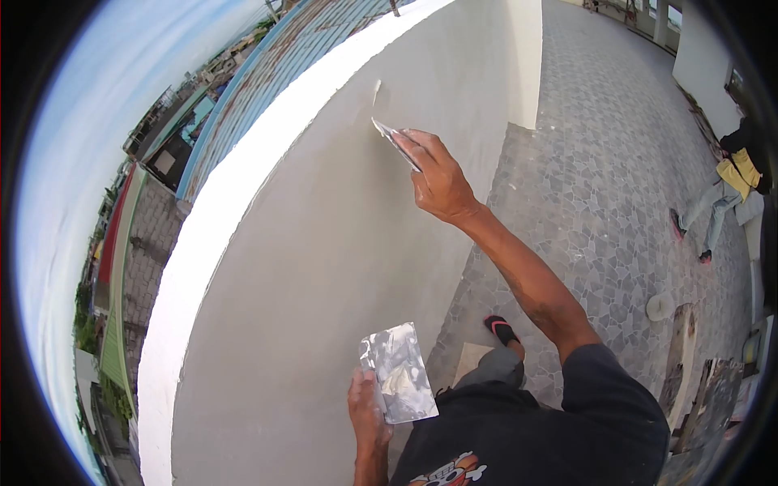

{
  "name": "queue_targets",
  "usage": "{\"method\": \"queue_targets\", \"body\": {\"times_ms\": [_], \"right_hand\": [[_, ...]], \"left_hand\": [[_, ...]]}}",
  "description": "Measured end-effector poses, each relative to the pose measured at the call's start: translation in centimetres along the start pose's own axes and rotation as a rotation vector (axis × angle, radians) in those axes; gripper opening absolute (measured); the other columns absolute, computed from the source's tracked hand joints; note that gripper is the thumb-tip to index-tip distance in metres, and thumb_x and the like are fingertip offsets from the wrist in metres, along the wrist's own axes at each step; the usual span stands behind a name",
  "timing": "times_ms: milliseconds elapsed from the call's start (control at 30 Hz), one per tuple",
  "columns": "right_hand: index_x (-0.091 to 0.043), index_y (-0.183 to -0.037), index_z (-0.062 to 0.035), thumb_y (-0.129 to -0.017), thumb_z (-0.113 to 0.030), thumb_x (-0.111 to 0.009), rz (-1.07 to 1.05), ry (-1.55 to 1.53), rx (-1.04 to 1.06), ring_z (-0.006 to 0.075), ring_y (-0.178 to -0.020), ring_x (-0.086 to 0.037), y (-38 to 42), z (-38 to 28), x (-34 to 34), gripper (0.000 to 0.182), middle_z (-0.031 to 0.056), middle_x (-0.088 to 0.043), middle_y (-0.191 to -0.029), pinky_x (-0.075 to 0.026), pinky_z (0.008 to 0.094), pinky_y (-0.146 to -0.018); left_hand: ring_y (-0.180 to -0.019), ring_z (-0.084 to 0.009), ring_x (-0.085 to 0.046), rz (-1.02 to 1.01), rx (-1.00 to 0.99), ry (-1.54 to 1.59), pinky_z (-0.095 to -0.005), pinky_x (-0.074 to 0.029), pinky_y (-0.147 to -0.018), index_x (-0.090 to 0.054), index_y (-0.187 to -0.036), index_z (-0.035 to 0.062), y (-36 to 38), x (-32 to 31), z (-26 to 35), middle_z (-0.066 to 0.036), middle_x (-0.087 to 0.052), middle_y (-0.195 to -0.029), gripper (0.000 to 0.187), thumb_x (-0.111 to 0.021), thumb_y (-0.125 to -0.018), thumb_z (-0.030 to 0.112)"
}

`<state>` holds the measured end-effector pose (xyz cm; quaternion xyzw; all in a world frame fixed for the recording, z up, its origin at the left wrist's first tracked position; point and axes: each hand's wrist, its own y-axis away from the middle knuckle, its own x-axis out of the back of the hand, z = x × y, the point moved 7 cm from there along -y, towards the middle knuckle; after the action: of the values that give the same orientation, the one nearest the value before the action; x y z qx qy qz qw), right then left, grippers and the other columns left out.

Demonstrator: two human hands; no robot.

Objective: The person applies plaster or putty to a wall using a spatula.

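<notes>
Now right hand (442, 180) clamps white-smeared blade (394, 143) by white-edged grey wall (275, 340); left hand (368, 407) grips smeared rectangular plate (402, 374); stone-patterned floor (600, 162), upper right.

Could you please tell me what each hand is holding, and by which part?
The right hand grips a flat blade by its rear part; any handle is hidden. The left hand holds a smeared plate by its left edge.

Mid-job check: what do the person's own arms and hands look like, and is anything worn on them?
The right hand and left hand are both ungloved. A short, dark sleeve covers the upper right arm; below it, no watch or band shows. The right fingers look smudged whitish. The left forearm is bare where visible.
</notes>
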<state>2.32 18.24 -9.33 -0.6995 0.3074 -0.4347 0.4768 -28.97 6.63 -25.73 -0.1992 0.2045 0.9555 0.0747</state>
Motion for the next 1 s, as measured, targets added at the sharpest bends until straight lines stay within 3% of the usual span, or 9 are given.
{"method": "queue_targets", "body": {"times_ms": [100, 200, 300, 500, 600, 700, 833, 1000], "right_hand": [[-0.055, -0.128, 0.0023, -0.089, 0.007, -0.047, 0.11, -0.179, -0.398, 0.029, -0.096, -0.062, -2.0, 2.3, 1.1, 0.04, 0.0157, -0.057, -0.12, -0.05, 0.0375, -0.085], [-0.057, -0.124, 0.0041, -0.095, -0.001, -0.046, -0.006, -0.197, -0.594, 0.0286, -0.09, -0.062, -4.3, 3.6, 0.9, 0.031, 0.0159, -0.059, -0.117, -0.049, 0.0355, -0.082], [-0.056, -0.125, 0.0042, -0.095, -0.003, -0.047, 0.028, -0.135, -0.458, 0.0282, -0.089, -0.062, -5.1, 3.1, 0.4, 0.032, 0.0153, -0.059, -0.115, -0.049, 0.0342, -0.081], [-0.056, -0.125, 0.004, -0.083, 0.008, -0.054, 0.082, -0.103, -0.267, 0.0311, -0.105, -0.057, -5.2, -0.5, -0.3, 0.042, 0.0142, -0.057, -0.116, -0.051, 0.0383, -0.085], [-0.055, -0.128, 0.0057, -0.083, 0.011, -0.051, 0.119, -0.06, -0.171, 0.0312, -0.106, -0.058, -4.6, -2.9, -0.5, 0.045, 0.0169, -0.055, -0.12, -0.05, 0.037, -0.091], [-0.055, -0.127, 0.0074, -0.076, 0.015, -0.053, 0.131, -0.05, -0.135, 0.0337, -0.111, -0.055, -3.8, -4.6, -0.8, 0.052, 0.0177, -0.055, -0.119, -0.05, 0.0395, -0.093], [-0.055, -0.125, 0.0075, -0.067, 0.016, -0.056, 0.157, -0.015, -0.052, 0.0357, -0.11, -0.055, -3.2, -7.2, -1.8, 0.059, 0.0186, -0.053, -0.118, -0.05, 0.0412, -0.092], [-0.055, -0.126, 0.0085, -0.07, 0.016, -0.055, 0.048, -0.153, 0.073, 0.035, -0.106, -0.058, -2.3, -9.9, -1.0, 0.057, 0.0196, -0.055, -0.117, -0.052, 0.0397, -0.088]], "left_hand": [[-0.089, -0.0156, -0.064, 0.009, -0.002, 0.023, -0.0302, -0.055, -0.075, -0.052, -0.118, -0.0026, 0.2, -0.3, 0.2, -0.008, -0.061, -0.103, 0.025, -0.049, -0.102, 0.016], [-0.089, -0.0158, -0.064, 0.038, 0.003, 0.018, -0.0302, -0.055, -0.074, -0.052, -0.119, -0.0028, 0.7, -0.8, 0.7, -0.008, -0.06, -0.103, 0.026, -0.05, -0.102, 0.016], [-0.089, -0.0159, -0.064, -0.008, -0.014, 0.019, -0.0302, -0.056, -0.073, -0.052, -0.118, -0.0033, 0.4, -0.5, 0.4, -0.009, -0.06, -0.104, 0.027, -0.052, -0.101, 0.017], [-0.089, -0.0162, -0.063, 0.025, 0.003, 0.012, -0.0297, -0.055, -0.072, -0.051, -0.121, -0.0055, 0.2, 0.5, -0.4, -0.01, -0.06, -0.105, 0.032, -0.054, -0.1, 0.019], [-0.089, -0.0164, -0.063, 0.062, -0.002, 0.008, -0.0297, -0.055, -0.074, -0.048, -0.125, -0.0074, 0.1, 1.0, -0.5, -0.011, -0.06, -0.106, 0.036, -0.054, -0.1, 0.018], [-0.09, -0.0164, -0.063, 0.088, -0.01, 0.035, -0.0295, -0.055, -0.075, -0.047, -0.128, -0.0085, 0.4, 0.9, -0.5, -0.011, -0.06, -0.107, 0.04, -0.054, -0.1, 0.019], [-0.09, -0.0167, -0.064, 0.054, -0.02, 0.049, -0.0293, -0.055, -0.076, -0.046, -0.128, -0.009, 0.4, 1.0, -0.4, -0.011, -0.06, -0.107, 0.041, -0.055, -0.1, 0.019], [-0.091, -0.0171, -0.064, 0.062, -0.007, 0.001, -0.0295, -0.055, -0.075, -0.046, -0.128, -0.0087, 0.9, 0.9, 0.0, -0.011, -0.06, -0.107, 0.04, -0.055, -0.1, 0.02]]}}
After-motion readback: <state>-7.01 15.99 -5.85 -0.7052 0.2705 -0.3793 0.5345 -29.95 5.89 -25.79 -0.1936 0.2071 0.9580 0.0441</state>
